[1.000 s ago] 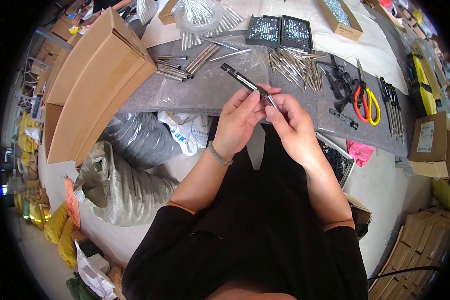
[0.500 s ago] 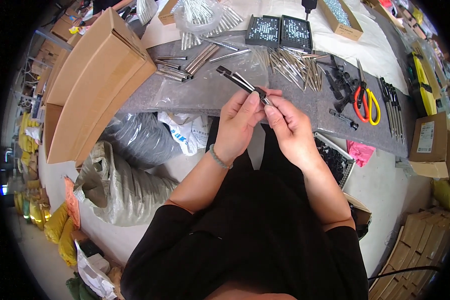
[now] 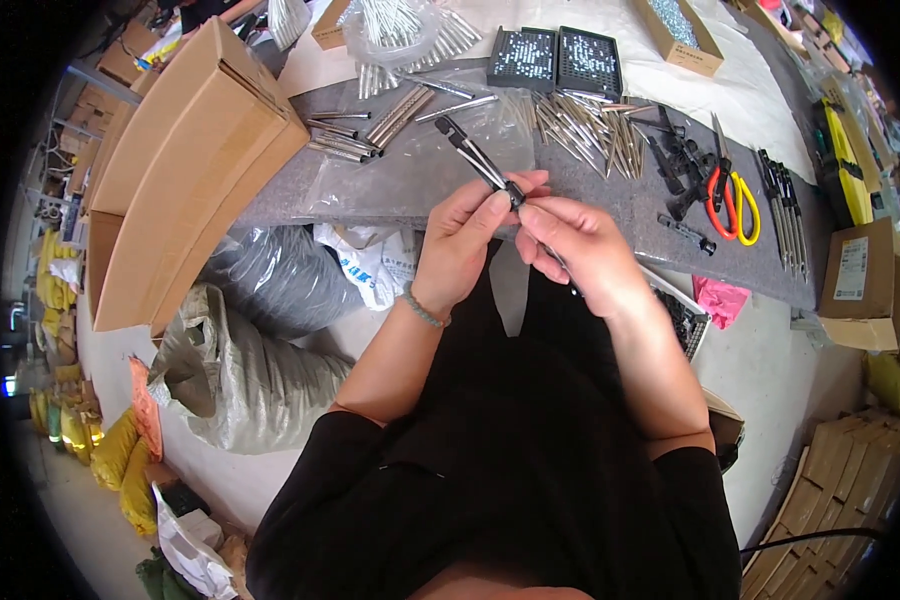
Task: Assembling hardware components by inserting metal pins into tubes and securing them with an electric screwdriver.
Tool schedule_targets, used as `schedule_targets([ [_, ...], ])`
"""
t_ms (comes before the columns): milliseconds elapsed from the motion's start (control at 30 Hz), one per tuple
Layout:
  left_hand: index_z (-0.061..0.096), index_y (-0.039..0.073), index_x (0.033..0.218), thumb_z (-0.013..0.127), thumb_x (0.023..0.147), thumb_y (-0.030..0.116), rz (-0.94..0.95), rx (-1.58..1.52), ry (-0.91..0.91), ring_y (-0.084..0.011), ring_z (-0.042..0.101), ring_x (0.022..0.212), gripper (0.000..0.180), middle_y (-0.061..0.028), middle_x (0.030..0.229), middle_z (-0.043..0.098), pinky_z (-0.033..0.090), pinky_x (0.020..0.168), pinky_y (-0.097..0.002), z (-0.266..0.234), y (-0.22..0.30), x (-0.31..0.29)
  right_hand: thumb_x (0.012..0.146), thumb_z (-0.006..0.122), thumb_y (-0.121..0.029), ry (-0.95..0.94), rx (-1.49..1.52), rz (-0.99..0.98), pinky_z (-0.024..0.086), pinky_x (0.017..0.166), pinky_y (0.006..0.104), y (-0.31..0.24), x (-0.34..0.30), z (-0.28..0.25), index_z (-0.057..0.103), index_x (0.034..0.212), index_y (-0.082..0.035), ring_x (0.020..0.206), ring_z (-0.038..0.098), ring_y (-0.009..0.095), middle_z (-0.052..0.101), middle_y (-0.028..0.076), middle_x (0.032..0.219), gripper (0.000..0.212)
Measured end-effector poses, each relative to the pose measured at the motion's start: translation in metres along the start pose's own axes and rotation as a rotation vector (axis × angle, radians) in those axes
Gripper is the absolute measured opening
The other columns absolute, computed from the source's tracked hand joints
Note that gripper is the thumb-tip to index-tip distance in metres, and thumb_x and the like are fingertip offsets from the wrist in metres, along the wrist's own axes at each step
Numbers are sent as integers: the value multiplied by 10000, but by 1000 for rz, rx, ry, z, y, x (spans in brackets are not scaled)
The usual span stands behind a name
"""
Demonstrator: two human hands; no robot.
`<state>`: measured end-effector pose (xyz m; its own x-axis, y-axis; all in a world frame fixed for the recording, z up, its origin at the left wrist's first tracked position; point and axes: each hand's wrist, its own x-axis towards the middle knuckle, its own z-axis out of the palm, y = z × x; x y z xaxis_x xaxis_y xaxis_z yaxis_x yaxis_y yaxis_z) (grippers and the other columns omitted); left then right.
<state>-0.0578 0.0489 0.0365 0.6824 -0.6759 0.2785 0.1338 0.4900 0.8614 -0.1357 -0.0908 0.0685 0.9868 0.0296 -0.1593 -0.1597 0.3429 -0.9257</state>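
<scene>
Above my lap, at the table's near edge, both hands meet on a slim black-and-silver rod assembly (image 3: pixel 472 152) with a black end piece and thin metal rods. My left hand (image 3: pixel 457 243) pinches its black collar between thumb and fingers. My right hand (image 3: pixel 592 253) is closed at the collar's lower end; a thin dark-tipped piece shows below its fingers, partly hidden by them. Beyond the hands lie a clear plastic bag (image 3: pixel 390 180), several shiny metal tubes (image 3: pixel 398 118) and a pile of pointed metal rods (image 3: pixel 595 135).
To the right are black plastic parts (image 3: pixel 682 165), scissors (image 3: pixel 722 195) with red and yellow handles, and a row of thin rods (image 3: pixel 785 215). Black trays (image 3: pixel 590 62) of small pieces stand at the back. A large cardboard box (image 3: pixel 190 165) rises at left; sacks (image 3: pixel 260 370) lie below.
The assembly has tilted more upright. My right hand has moved slightly right and down, its fingers curling further, and a thin piece now shows beneath it. My left hand has shifted slightly left.
</scene>
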Motion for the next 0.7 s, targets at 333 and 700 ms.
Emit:
schedule_targets([
  [333, 510, -37, 1156, 393, 968, 147, 43, -96, 234, -259, 543, 1095, 288, -179, 1234, 527, 419, 966, -380, 16, -16, -2, 818, 638, -191, 622, -1369, -655, 488, 566, 360, 13, -2, 25, 622, 992, -68, 666, 621, 285, 637, 104, 823, 214],
  [700, 549, -19, 1122, 408, 961, 136, 33, -68, 161, -212, 545, 1075, 264, -189, 1225, 532, 416, 957, -347, 6, -11, -1, 874, 550, -238, 481, -1120, -542, 490, 582, 418, 12, 0, 20, 568, 1032, -98, 726, 619, 329, 618, 108, 823, 212],
])
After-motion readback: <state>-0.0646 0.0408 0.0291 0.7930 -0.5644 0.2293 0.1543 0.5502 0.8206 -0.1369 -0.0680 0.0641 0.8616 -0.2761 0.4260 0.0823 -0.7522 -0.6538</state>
